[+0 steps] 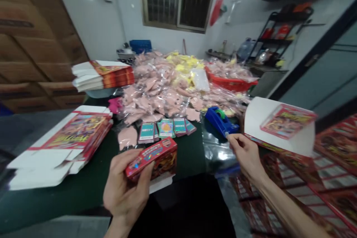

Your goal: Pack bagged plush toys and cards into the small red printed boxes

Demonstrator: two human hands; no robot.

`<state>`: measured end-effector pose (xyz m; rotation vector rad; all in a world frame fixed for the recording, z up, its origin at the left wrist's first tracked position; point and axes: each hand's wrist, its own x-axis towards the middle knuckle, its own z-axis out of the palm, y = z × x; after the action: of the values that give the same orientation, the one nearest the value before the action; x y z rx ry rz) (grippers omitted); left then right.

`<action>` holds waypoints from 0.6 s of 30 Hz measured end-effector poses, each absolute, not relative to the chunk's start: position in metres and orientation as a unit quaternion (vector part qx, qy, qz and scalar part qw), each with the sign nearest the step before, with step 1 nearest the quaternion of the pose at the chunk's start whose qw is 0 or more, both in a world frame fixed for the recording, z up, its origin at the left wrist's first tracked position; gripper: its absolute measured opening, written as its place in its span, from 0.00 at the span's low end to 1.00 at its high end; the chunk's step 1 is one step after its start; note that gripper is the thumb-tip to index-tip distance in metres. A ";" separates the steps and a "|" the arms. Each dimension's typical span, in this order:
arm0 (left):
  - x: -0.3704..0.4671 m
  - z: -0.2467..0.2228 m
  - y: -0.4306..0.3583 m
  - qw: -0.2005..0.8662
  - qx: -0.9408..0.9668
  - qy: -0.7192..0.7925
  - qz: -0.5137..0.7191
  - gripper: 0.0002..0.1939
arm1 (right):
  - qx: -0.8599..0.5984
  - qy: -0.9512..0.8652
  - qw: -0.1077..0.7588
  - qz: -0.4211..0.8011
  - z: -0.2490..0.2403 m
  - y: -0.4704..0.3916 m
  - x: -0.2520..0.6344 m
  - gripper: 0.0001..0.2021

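A small red printed box [164, 158] is gripped in my left hand [126, 186], tilted, with a white flap hanging from its lower edge. At the front end of a blue tape dispenser [219, 122], the fingers of my right hand [247, 154] are pinched together; any piece of tape between them is too small to make out. Small stacks of cards [166, 128] lie on the dark green table beyond the box. Beside them is a pink bagged piece [127, 137].
Flattened red and white boxes [80, 130] are stacked at left, more [117, 76] behind. Pink bagged pieces [156, 98] heap across the back near a red basket [230, 83]. At right, a white open carton [252, 119] stands above rows of red packed boxes [334, 145].
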<state>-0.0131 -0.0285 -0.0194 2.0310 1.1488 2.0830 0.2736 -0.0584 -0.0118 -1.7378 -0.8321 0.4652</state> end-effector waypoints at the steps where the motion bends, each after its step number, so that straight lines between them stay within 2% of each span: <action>1: -0.013 -0.019 -0.029 0.011 0.652 0.367 0.664 0.22 | -0.705 -0.383 0.554 0.220 -0.004 -0.068 0.251 0.10; 3: -0.013 -0.018 -0.032 0.012 0.655 0.357 0.666 0.21 | -0.576 -0.447 0.605 0.321 0.009 -0.084 0.203 0.12; 5: -0.013 -0.017 -0.034 0.016 0.661 0.348 0.665 0.21 | -0.482 -0.454 0.623 0.415 0.017 -0.091 0.159 0.10; 8: -0.015 -0.018 -0.036 0.027 0.672 0.347 0.654 0.21 | -0.401 -0.428 0.633 0.505 0.019 -0.087 0.114 0.09; 18: -0.015 -0.022 -0.037 0.048 0.676 0.318 0.663 0.21 | -0.434 -0.371 0.636 0.519 0.016 -0.075 0.090 0.16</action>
<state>-0.0150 -0.0369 -0.0219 2.0610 0.9704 2.0215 0.0903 -0.0755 0.0162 -0.9915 -0.8471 1.1866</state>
